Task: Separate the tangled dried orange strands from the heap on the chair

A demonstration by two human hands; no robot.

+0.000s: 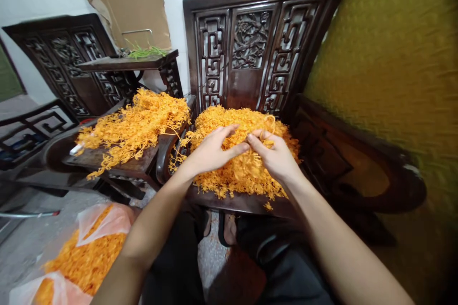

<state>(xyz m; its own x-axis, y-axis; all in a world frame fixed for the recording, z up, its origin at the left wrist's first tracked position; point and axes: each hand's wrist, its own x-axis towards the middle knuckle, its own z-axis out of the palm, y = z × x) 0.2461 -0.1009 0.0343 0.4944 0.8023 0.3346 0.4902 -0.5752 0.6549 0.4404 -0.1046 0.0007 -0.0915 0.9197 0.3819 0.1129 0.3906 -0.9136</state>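
A large heap of orange, curly strands covers the seat of a dark carved wooden chair. Over the heap, my left hand has its thumb and fingers spread apart, the thumb tip close to my right hand. My right hand pinches an orange strand between thumb and forefinger, and a thin loop of it stands up above the fingers. More strands hang below the pinch and blend into the heap.
Another orange pile lies on a wooden seat at the left. Green stems rest on a small wooden table. An open plastic bag with orange pieces stands on the floor, lower left. A yellow-green textured surface rises at the right.
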